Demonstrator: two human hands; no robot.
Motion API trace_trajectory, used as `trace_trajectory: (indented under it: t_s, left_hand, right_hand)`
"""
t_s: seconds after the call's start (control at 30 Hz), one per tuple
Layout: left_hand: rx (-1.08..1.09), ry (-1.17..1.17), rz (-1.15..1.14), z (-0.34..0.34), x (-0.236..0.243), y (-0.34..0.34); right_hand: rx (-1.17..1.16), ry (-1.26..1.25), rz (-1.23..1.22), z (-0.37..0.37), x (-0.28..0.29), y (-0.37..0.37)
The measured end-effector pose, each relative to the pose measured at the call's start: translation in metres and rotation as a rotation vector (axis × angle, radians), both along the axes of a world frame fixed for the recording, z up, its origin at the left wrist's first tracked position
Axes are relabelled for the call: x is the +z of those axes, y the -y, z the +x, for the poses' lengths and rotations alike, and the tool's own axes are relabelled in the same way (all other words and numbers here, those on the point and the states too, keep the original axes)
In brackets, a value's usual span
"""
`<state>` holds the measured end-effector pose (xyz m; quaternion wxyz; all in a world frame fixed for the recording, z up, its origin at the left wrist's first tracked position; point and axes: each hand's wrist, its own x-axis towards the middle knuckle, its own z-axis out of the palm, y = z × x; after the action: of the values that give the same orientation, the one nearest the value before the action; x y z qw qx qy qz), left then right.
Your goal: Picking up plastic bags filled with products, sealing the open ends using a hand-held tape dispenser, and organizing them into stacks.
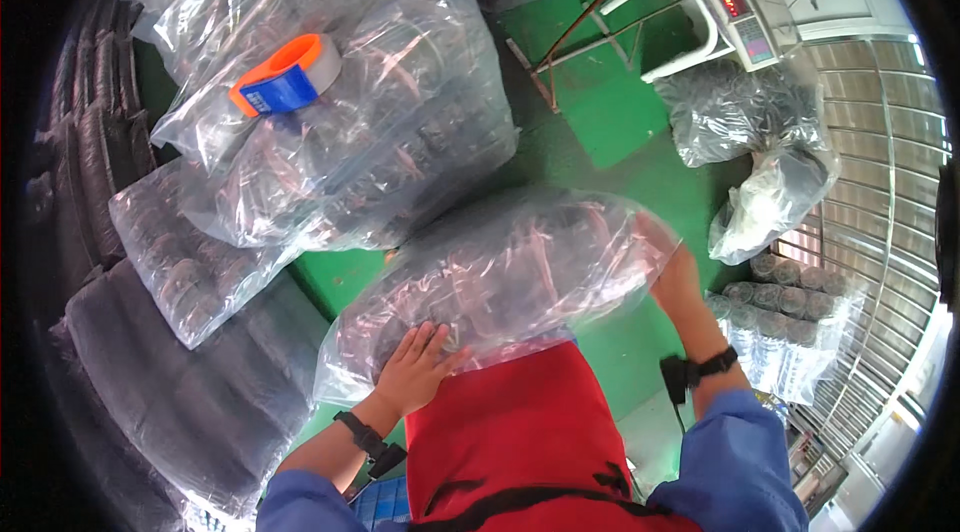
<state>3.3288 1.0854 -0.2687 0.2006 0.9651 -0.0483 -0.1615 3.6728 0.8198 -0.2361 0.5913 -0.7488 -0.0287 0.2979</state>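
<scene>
Pressing your open left hand (pixel 415 367) flat on the clear bag (pixel 510 272), you are gripping its far end with your right hand (pixel 675 277).

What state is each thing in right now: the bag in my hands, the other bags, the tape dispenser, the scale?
Clear plastic bag: full, held against the red apron.
Left hand: flat on the bag's near side.
Right hand: gripping the bag's far end.
Large stacked bag: full, lying still.
Tape dispenser: resting on the stacked bag, untouched.
Weighing scale: display lit; only partly in view.
</scene>
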Motion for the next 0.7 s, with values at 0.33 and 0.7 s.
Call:
trace_trajectory:
  t_s: [0.33,0.7]
  left_hand:
    - [-0.035,0.063,0.055,0.001,-0.005,0.001]
    - [-0.045,0.092,0.077,0.014,-0.004,0.000]
  right_hand:
    - [-0.135,0.166,-0.215,0.031,-0.039,0.049]
    - [0.462,0.950,-0.458,-0.005,0.046,0.010]
